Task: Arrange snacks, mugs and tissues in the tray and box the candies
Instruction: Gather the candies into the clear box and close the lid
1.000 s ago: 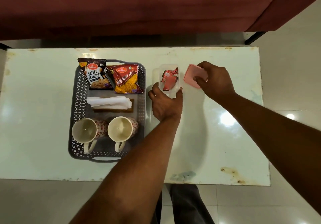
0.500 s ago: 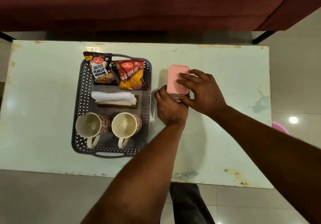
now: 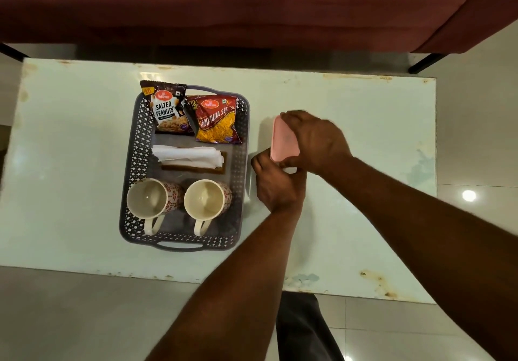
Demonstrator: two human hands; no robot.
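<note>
The right hand (image 3: 314, 139) is gripping the lid (image 3: 283, 142), lying at its 9 o'clock. The left hand (image 3: 277, 184) is holding the box (image 3: 290, 169) at its 12 o'clock, on the table (image 3: 364, 220) at the tray's (image 3: 131, 150) 3 o'clock.

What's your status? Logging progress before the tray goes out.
Right hand grips pink lid atop candy box. Left hand holds candy box. Tray loaded, alongside. Nothing blocking.
</note>
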